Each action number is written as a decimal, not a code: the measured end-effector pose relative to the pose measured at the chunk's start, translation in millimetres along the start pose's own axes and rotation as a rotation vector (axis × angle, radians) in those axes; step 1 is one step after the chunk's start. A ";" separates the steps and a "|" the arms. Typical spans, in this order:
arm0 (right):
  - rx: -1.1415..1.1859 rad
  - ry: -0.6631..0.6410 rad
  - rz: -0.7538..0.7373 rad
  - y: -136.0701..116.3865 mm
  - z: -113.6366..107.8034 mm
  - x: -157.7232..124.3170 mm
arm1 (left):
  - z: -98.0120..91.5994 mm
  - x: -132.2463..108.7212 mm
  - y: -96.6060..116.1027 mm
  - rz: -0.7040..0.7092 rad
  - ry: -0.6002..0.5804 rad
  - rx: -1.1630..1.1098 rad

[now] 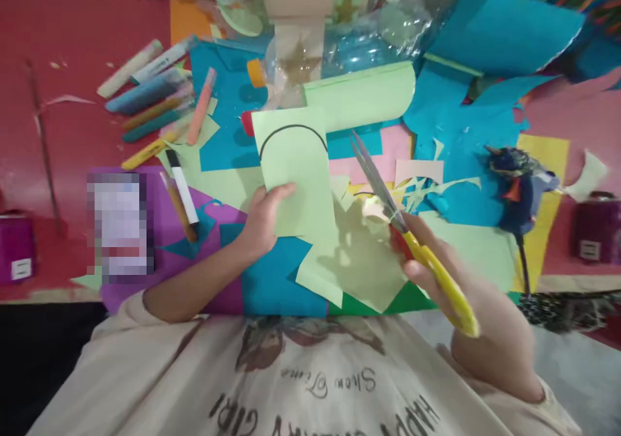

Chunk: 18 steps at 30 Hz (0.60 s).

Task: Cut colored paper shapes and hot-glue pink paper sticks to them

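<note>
Across a red table (43, 125), paper, pens and bottles lie close together.

Left hand (264, 224): thumb on top of a light green sheet (298, 177), fingers mostly hidden beneath, pinching its near left edge. Sheet: upright to the view, in the middle of the table, a black curved line drawn near its far end.

Right hand (446, 268): closed around the handles of yellow-handled scissors (422, 251); exact finger placement partly hidden. Blades: nearly together, pointing away from the wearer, just right of the sheet and apart from it.

Beyond the sheet: a rolled green paper (363, 96); clear plastic bottles (349, 48), one with an orange cap (255, 73); a red cap (247, 123) beside the sheet's far left corner.

Left side: a loose group of coloured markers (145, 93); a black-and-white pen (183, 187), slanted; a phone (121, 222), its picture blurred out, on purple paper (167, 248).

Right side: thin paper scraps (422, 193) near the scissors; a dark blue object (519, 193), kind unclear, partly over yellow paper (546, 229).

Near edge: blue paper (276, 281); the wearer's pale printed shirt (194, 384).
</note>
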State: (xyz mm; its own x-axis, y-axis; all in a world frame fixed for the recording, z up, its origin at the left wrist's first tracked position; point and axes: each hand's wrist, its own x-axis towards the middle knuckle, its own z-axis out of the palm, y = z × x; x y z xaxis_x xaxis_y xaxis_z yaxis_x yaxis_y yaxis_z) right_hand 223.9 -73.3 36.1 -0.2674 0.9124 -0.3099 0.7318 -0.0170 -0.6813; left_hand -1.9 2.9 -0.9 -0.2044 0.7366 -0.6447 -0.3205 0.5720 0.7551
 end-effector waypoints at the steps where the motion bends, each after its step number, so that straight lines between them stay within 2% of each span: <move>1: -0.110 0.030 0.024 -2.0 -1.9 0.2 | -0.5 1.2 0.1 0.003 0.004 -0.033; 4: -0.404 0.134 0.075 -3.8 8.4 4.6 | -2.5 4.6 -0.6 0.057 -0.001 -0.098; 7: -0.526 0.214 0.021 -2.3 24.2 7.0 | -3.1 5.7 -0.7 0.079 -0.008 -0.120; 11: -0.584 0.298 -0.102 -4.8 18.4 2.6 | -0.4 3.9 1.7 0.059 -0.034 -0.146; 14: -0.548 0.392 -0.108 -6.8 5.0 7.9 | 1.5 3.1 3.0 0.047 -0.031 -0.156; 18: -0.474 0.350 -0.064 -2.5 3.9 33.1 | 1.1 3.6 2.4 0.042 -0.028 -0.152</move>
State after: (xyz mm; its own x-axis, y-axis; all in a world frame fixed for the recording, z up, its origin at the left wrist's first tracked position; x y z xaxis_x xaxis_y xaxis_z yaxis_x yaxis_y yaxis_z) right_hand 210.8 -44.7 24.9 -0.1565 0.9876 0.0142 0.9427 0.1537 -0.2961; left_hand -2.4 7.3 -1.3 -0.1955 0.7698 -0.6076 -0.4486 0.4807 0.7534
